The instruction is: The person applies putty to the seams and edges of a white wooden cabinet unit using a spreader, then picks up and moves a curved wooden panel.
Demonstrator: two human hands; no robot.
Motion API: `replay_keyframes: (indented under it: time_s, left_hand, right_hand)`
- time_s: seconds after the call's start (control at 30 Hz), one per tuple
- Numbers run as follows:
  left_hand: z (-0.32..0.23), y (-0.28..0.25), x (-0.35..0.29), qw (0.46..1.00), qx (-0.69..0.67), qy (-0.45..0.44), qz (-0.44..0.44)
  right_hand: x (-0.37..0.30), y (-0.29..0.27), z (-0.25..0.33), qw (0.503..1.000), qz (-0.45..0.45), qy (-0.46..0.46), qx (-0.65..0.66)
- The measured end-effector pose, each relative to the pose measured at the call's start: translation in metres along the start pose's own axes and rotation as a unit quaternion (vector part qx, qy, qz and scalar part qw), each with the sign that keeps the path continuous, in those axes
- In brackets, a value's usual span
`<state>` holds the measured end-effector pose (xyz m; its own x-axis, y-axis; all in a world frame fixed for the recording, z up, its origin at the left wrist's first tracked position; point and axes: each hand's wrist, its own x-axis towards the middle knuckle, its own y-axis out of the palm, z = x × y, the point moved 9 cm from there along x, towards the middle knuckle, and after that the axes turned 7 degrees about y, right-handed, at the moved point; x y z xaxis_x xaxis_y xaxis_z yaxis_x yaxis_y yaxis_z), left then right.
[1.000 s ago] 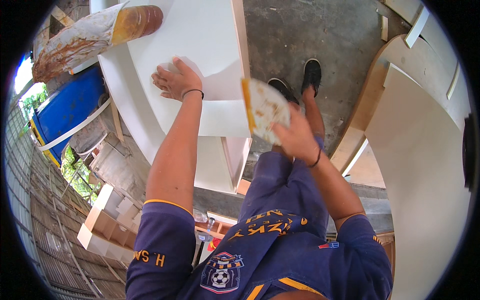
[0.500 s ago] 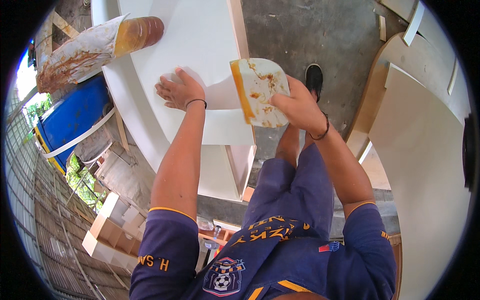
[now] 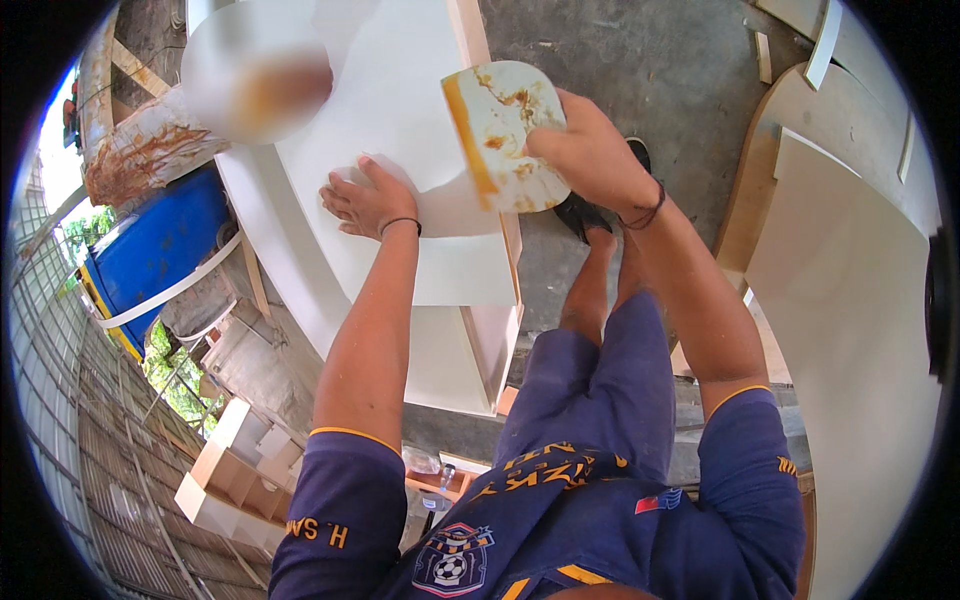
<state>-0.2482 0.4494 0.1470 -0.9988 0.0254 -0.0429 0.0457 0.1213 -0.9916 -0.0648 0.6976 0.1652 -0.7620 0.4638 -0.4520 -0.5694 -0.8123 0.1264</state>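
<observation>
My right hand grips a flat white spreader with one rounded end. Amber glue-like paste coats its straight left edge, and brown smears mark its face. The spreader is held above the right edge of a white panel; whether it touches cannot be made out. My left hand rests on that panel, fingers spread, holding nothing. Beyond it at the upper left lies a stained white bag; its amber end is blurred.
A blue container stands left of the panel. Small wooden compartments sit at the lower left. On the right lean large boards. Grey concrete floor shows between, with a small wood strip on it.
My right hand has moved away from me and slightly left with the spreader. The left hand appears slightly lower and further right, still on the panel. My feet have shifted.
</observation>
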Motion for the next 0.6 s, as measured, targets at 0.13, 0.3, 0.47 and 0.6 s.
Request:
replay_keyframes:
  time_s: [0.13, 0.3, 0.47, 0.6]
  left_hand:
    - [0.001, 0.0, 0.0, 1.0, -0.008, -0.003, -0.001]
    - [-0.005, 0.001, -0.002, 1.0, -0.008, 0.004, 0.005]
    - [0.002, 0.001, 0.001, 1.0, -0.006, 0.011, -0.005]
    - [-0.001, 0.0, -0.002, 1.0, -0.009, 0.003, -0.001]
  right_hand:
    - [0.017, -0.021, 0.015, 0.995, -0.046, -0.007, -0.092]
    - [0.047, -0.013, 0.014, 0.992, -0.031, -0.023, -0.122]
    - [0.037, -0.014, 0.027, 0.994, -0.016, -0.023, -0.104]
    - [-0.002, -0.033, 0.01, 1.0, 0.004, 0.014, 0.012]
